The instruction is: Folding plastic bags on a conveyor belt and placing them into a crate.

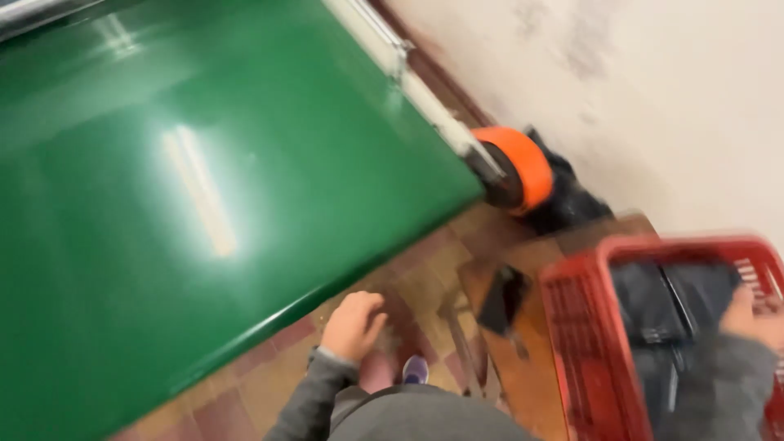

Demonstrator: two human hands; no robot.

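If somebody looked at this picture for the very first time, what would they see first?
Most likely the big shiny green table, which fills the whole left side and has a bright streak of light on it. Next comes the orange roll at the table's far corner by the wall, then the red basket at lower right. The right hand reaches into the basket over dark folded things, while the left hand hangs by the table's near edge.
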